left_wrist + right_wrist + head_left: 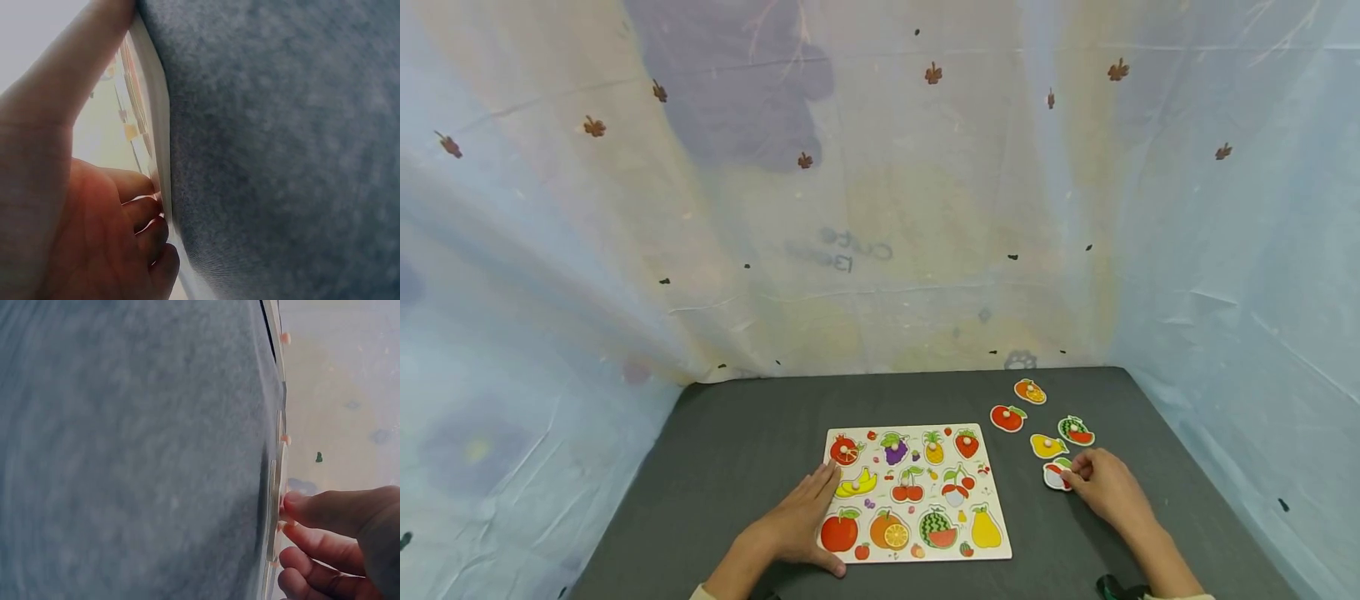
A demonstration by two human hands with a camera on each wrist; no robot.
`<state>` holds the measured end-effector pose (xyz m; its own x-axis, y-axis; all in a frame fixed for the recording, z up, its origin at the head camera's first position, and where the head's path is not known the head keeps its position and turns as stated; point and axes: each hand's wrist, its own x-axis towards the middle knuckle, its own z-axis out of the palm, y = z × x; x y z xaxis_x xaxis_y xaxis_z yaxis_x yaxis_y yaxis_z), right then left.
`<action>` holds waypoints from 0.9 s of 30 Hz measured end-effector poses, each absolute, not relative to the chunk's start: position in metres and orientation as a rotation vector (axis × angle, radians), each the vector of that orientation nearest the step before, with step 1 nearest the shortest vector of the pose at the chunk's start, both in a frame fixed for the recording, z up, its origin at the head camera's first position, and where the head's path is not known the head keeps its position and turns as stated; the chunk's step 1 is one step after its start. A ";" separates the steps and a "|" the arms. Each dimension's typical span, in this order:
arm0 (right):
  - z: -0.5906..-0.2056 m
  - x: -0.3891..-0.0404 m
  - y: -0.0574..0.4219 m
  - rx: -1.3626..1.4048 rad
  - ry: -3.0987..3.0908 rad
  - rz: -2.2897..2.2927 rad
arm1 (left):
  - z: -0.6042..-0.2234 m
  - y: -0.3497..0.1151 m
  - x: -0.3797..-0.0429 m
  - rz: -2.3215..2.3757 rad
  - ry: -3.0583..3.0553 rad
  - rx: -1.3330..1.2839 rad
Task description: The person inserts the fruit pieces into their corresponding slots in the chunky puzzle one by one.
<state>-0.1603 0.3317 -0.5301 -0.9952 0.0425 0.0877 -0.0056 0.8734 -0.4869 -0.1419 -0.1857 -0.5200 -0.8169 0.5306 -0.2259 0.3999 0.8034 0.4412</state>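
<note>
A white fruit puzzle board (880, 433) lies flat on the dark cloth. My left hand (801, 512) rests along its left edge, fingers extended and thumb at the lower left corner; in the left wrist view the fingers (153, 234) touch the board's side. Over to the right, my right hand (1108, 487) pinches a red-and-white lychee puzzle piece (1054, 477) between thumb and finger. In the right wrist view the fingertips (295, 499) are at this thin piece, low over the cloth. A pear piece (1047, 447) and a watermelon piece (1077, 432) lie just beyond it.
Farther back on the right lie an apple piece (1007, 418) and an orange piece (1030, 391), each with a small knob. A patterned curtain (887, 317) rises behind the table (745, 442) and along both sides. A dark strap (1120, 587) shows near the right wrist.
</note>
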 end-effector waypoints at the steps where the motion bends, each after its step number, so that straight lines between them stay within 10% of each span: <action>1: -0.530 -0.160 0.330 -0.023 -2.940 0.769 | -0.520 -0.186 -0.142 0.541 2.652 0.706; 27: -0.529 -0.171 0.278 0.207 -2.800 0.777 | -0.524 -0.185 -0.145 0.540 2.637 0.651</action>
<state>-0.1710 0.2779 -0.5295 -0.9641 -0.0741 0.2552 -0.1949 0.8498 -0.4898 -0.1449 -0.1855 -0.5242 -0.8250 0.5031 -0.2574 0.3614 0.8198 0.4442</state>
